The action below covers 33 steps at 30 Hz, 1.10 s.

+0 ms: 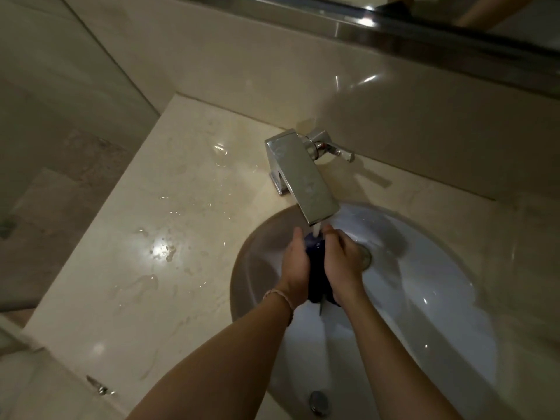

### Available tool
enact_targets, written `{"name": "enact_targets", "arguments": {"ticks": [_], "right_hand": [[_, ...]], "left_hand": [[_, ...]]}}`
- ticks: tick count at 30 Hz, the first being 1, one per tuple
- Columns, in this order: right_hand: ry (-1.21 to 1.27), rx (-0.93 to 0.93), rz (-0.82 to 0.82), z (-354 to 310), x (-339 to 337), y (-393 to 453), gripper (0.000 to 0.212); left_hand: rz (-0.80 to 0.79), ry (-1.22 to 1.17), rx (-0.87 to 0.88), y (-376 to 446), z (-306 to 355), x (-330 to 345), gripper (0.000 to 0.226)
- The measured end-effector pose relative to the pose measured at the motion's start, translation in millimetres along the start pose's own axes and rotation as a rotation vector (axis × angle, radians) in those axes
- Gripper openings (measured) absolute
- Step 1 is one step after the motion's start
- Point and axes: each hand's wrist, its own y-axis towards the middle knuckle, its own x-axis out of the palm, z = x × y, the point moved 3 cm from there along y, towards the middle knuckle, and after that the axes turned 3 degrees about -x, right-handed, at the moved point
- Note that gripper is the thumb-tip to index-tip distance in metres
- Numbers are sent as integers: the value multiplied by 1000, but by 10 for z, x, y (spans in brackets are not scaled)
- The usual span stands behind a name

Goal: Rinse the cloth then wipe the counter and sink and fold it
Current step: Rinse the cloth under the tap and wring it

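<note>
A chrome faucet with a side lever is mounted on the pale marble table, where puddles and droplets are scattered to the left. Its spout overhangs the white sink, and a drain is partly hidden behind the right hand. A dark blue cloth is bunched between both hands under the running water, gripped by the left hand and the right, its lower end hanging below the wrists.

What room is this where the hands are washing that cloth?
Probably a bathroom. A round white sink sits in a pale stone counter, a chrome tap runs water, and a mirror hangs above.
</note>
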Motion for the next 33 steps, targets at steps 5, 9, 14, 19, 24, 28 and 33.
{"name": "enact_targets", "arguments": {"ticks": [5,9,14,19,24,28,33], "right_hand": [[-372,-185,82,-28,146,-101,34],[-472,-95,163,133,128,109,42],[-278,-47,193,149,-14,142,41],[47,14,98,-16,-4,-11,17],[-112,-71,33,-5,189,-212,24],[-219,-192,111,-92,128,-276,37],[-342,-261,128,-169,139,-240,39]], "left_hand": [[126,-85,25,-43,-86,-53,31],[177,-43,-5,-194,-132,-109,41],[166,63,126,-264,-26,-63,52],[245,86,274,-191,93,-84,39],[135,99,278,-174,99,-31,47],[72,115,284,-178,81,-72,52],[21,25,124,-162,138,-72,39]]}}
